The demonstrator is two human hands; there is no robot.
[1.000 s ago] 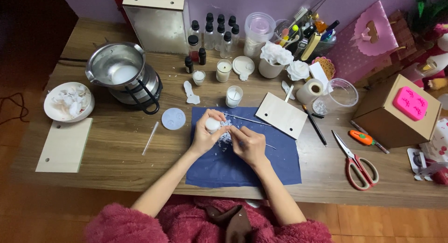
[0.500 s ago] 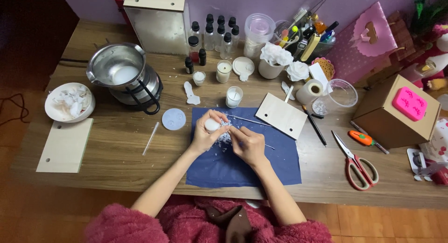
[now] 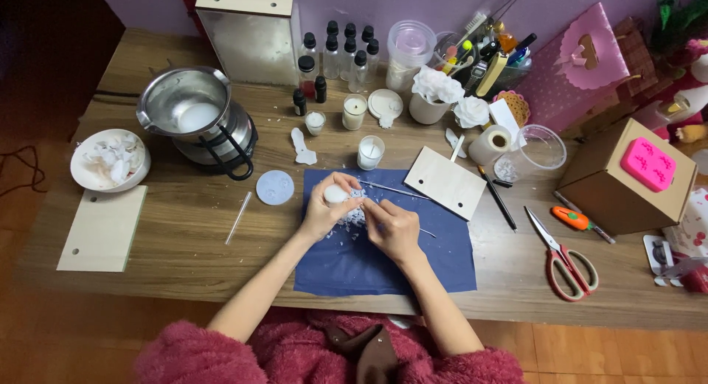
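My left hand (image 3: 324, 213) grips a small round white wax piece (image 3: 336, 194) over a dark blue cloth (image 3: 383, 262) spread on the wooden table. My right hand (image 3: 391, 225) is closed around a thin metal tool (image 3: 422, 232) whose tip meets the wax piece. White wax shavings (image 3: 352, 218) lie on the cloth between both hands. A second thin metal rod (image 3: 394, 189) lies on the cloth just beyond my hands.
A steel melting pot (image 3: 193, 115) and a bowl of wax flakes (image 3: 110, 159) stand at the left. Small candles (image 3: 370, 151), dropper bottles (image 3: 346, 52), a wooden board (image 3: 445, 182), scissors (image 3: 564, 258), a cardboard box (image 3: 627, 181) with a pink mould (image 3: 647, 164) lie around.
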